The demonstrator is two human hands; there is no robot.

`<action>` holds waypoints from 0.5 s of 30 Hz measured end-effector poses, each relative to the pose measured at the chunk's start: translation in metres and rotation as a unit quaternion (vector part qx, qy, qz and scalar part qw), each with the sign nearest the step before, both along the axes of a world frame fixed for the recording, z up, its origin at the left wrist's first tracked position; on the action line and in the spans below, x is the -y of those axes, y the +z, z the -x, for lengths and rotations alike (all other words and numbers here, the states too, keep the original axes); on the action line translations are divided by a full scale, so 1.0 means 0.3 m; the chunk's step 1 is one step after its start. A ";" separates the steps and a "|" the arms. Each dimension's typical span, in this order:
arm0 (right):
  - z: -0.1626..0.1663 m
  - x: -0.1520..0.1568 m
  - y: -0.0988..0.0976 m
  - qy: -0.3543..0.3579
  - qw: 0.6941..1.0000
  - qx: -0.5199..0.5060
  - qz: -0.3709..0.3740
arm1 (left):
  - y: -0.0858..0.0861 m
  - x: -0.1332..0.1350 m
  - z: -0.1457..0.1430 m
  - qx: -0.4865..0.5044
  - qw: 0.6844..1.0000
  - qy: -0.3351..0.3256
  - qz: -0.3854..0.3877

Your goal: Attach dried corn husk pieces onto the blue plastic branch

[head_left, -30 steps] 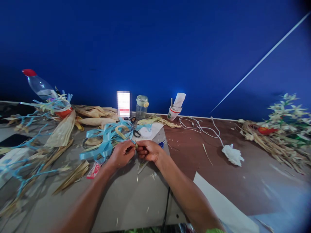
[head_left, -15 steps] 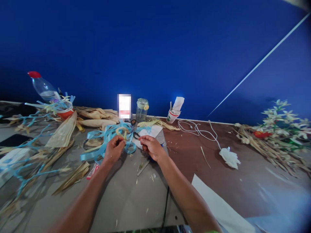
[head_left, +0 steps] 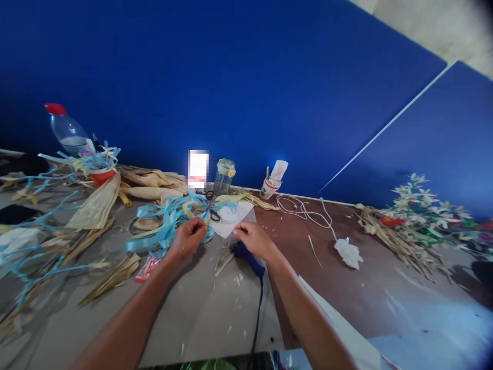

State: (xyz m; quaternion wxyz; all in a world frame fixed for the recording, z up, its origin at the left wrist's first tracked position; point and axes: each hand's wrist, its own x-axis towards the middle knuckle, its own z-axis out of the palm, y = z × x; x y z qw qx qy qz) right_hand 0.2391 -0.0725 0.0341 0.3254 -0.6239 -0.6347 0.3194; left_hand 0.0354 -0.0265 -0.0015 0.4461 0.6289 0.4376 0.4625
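My left hand is closed in a pinch on a small pale strip of husk, which pokes up past the fingertips. My right hand is apart from it, thumb and fingers pressed together; whatever they hold, if anything, is too small to make out. Just below the right fingers lies a dark blue corded glue gun. Light blue ribbon is heaped beside my left hand. Black-handled scissors rest beyond the hands, by a white sheet of paper.
Dried husks lie along the wall near a clear jar and a white cup. A red-capped bottle stands at left. White cable, white crumpled material and a flower bunch are to the right.
My right hand has moved slightly right and down, and the hands are farther apart. The glue gun, mostly hidden by the right hand before, now shows. The view has tilted and shifted right.
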 end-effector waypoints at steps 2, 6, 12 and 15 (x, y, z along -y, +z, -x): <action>-0.030 0.060 0.002 -0.001 0.999 0.045 0.003 | 0.001 0.007 -0.006 -0.008 1.000 -0.011 -0.001; -0.026 0.128 0.004 0.001 0.994 0.107 0.031 | 0.007 -0.001 -0.001 0.016 1.000 0.001 -0.027; 0.113 0.094 0.004 0.051 0.986 0.155 0.031 | 0.018 -0.039 0.028 0.133 0.985 0.105 -0.039; 0.185 0.066 -0.007 0.114 0.975 0.189 0.029 | 0.036 -0.053 0.044 0.194 0.965 0.168 -0.053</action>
